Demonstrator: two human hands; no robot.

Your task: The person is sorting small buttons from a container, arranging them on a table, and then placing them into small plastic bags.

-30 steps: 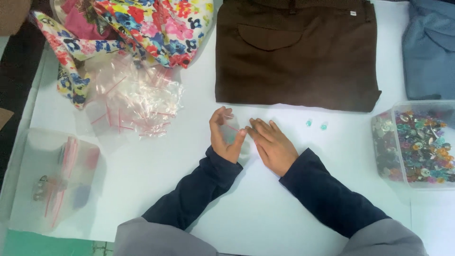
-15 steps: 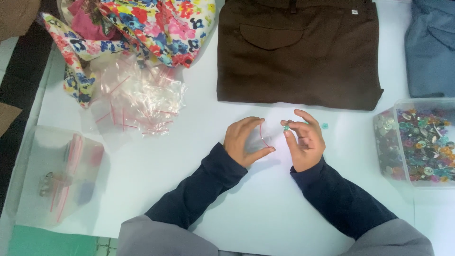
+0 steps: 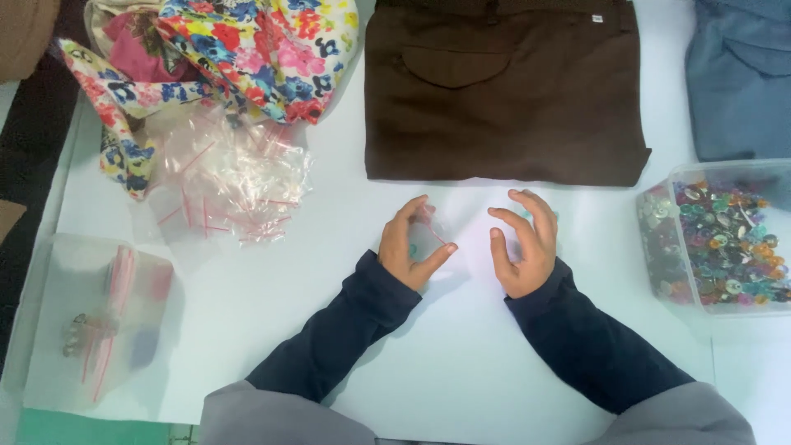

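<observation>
Clear plastic bag (image 3: 426,239) sits pinched in my left hand (image 3: 405,251); my right hand (image 3: 521,247), grip open and empty, hovers just beside it, mid-desk.

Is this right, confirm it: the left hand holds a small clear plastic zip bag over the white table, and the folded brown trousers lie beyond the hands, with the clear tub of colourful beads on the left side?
One thing is wrong: the head view shows the clear tub of colourful beads on the right side, not the left. The rest stands: the left hand holds the small clear plastic zip bag over the white table, folded brown trousers beyond.
</observation>
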